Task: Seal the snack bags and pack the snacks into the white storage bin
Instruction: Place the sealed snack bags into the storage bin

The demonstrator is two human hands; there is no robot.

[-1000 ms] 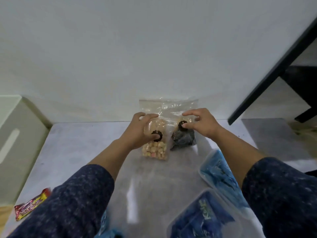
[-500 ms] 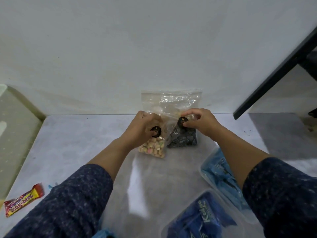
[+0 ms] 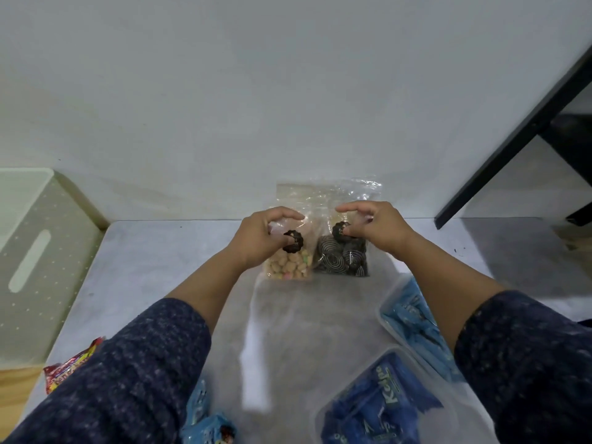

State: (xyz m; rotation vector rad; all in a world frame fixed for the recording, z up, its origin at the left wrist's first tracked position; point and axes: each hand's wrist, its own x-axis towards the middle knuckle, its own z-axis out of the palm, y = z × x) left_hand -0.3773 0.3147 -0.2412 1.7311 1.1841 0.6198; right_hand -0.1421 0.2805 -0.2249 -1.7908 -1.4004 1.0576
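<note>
Snack bags: clear zip bag upright at the desk's far edge, against the wall; inside, a pastel-candy pouch left and a black spiral-candy pouch right.
Left hand: fingers curled, pinching the bag's left side.
Right hand: pinching its right side.
White storage bin: far left.
Change: hands now slightly wider apart; bin back in view.
</note>
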